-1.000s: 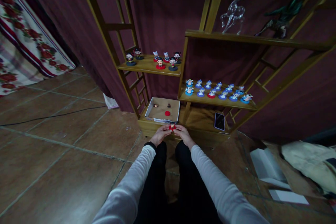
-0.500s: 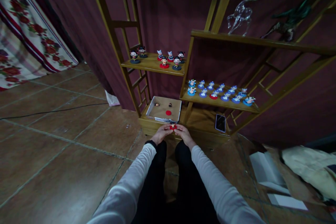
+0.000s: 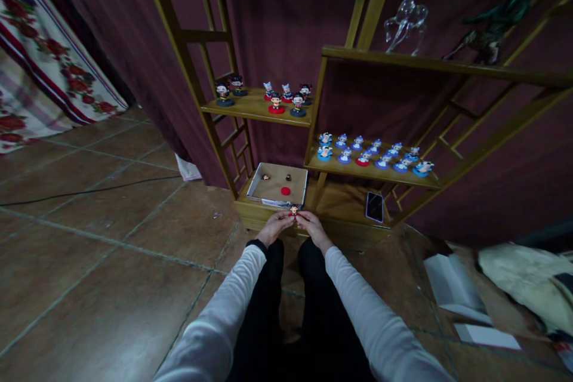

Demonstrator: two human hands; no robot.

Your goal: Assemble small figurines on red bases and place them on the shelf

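A small black-haired figurine (image 3: 293, 209) on a red base is pinched between my two hands, just in front of a shallow box. My left hand (image 3: 276, 226) closes on its left side, and my right hand (image 3: 310, 225) closes on its right side. Inside the open box (image 3: 256, 186) lie a red disc base (image 3: 285, 191), a small dark figure piece (image 3: 288, 177) and another small dark-topped piece (image 3: 265, 177). The fingers partly hide the red base of the held figurine.
Figurines on round bases stand on the left shelf (image 3: 255, 108) and the lower right shelf (image 3: 376, 175). A phone (image 3: 374, 207) lies right of the box. On the upper shelf stand a clear deer ornament (image 3: 407, 18) and a dark statue (image 3: 492, 30). White packaging (image 3: 454, 286) lies on the floor.
Held at nearly the same spot, the figurine appears slightly higher and more upright between my fingers. The whole view has shifted a little; the box and shelves look unchanged.
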